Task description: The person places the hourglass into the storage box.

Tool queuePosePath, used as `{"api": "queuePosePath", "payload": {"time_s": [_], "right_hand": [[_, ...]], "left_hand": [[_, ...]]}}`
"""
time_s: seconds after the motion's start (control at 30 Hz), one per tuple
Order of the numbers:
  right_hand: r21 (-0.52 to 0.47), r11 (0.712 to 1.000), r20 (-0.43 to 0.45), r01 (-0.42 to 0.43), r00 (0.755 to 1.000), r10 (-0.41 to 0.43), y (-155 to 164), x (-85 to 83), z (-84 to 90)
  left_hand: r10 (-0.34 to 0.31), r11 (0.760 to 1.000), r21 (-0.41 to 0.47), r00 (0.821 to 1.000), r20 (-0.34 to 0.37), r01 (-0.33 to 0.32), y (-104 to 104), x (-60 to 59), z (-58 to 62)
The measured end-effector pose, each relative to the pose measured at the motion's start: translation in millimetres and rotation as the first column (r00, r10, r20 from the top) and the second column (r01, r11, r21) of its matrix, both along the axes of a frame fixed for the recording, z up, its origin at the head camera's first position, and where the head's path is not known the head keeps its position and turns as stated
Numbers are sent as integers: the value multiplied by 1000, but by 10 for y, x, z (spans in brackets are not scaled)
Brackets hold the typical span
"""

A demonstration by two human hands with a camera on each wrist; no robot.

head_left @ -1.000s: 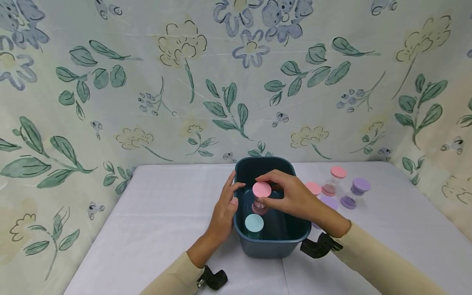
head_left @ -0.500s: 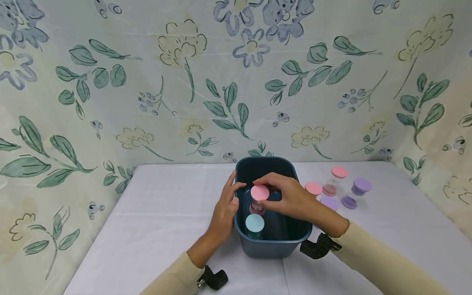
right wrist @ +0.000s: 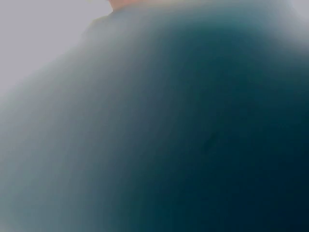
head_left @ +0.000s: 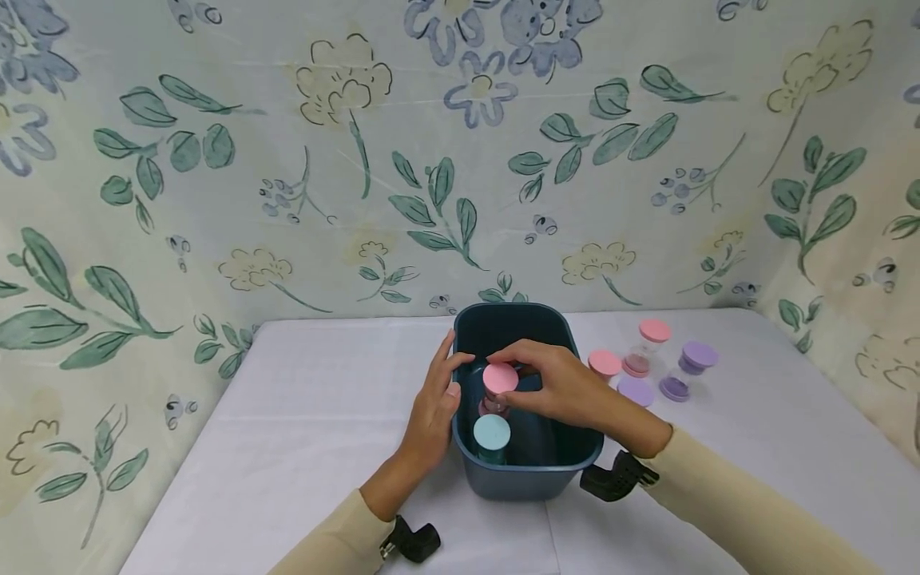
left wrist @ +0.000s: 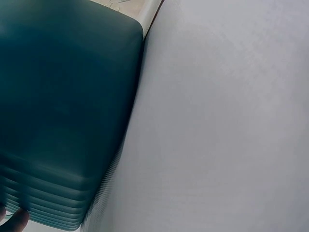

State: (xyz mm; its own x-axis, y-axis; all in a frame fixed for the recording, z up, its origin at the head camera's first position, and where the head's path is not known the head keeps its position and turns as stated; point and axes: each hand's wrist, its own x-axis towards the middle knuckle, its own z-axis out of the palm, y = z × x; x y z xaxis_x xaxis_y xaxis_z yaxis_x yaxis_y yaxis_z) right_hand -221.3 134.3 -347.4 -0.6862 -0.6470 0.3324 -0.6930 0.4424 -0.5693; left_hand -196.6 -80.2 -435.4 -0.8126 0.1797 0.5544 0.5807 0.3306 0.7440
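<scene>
In the head view my right hand (head_left: 557, 389) pinches a sand timer with a pink cap (head_left: 501, 378) between thumb and fingers, inside a dark blue-teal bin (head_left: 513, 485). The timer stands roughly upright; its foot is low in the bin. Just in front of it is a timer with a light teal cap (head_left: 492, 432), also in the bin. My left hand (head_left: 430, 415) rests on the bin's left side, one finger reaching over the rim. In the left wrist view, fingertips (left wrist: 17, 220) touch the bin's outer wall (left wrist: 72, 101). The right wrist view is blurred.
To the right of the bin, several more timers stand on the white table (head_left: 323, 431): a pink one (head_left: 654, 331) at the back, a purple one (head_left: 699, 355), and pink and purple ones (head_left: 636, 391) partly hidden by my right arm. A floral cloth (head_left: 402, 200) hangs behind.
My right hand has shifted the pink timer slightly left and toward the teal one, and a little lower. My left hand keeps its place on the bin. The head view has tilted slightly.
</scene>
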Motion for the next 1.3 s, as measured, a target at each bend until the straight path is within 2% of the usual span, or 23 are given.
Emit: {"api": "queuePosePath", "payload": {"time_s": [0.9, 1.3], "right_hand": [[125, 991, 79, 38, 996, -49, -65, -11, 58], [169, 986, 51, 5, 999, -14, -72, -23, 2]], "left_hand": [[-13, 1000, 24, 1000, -15, 13, -21, -27, -7], [-19, 1000, 23, 1000, -17, 19, -16, -33, -26]]}}
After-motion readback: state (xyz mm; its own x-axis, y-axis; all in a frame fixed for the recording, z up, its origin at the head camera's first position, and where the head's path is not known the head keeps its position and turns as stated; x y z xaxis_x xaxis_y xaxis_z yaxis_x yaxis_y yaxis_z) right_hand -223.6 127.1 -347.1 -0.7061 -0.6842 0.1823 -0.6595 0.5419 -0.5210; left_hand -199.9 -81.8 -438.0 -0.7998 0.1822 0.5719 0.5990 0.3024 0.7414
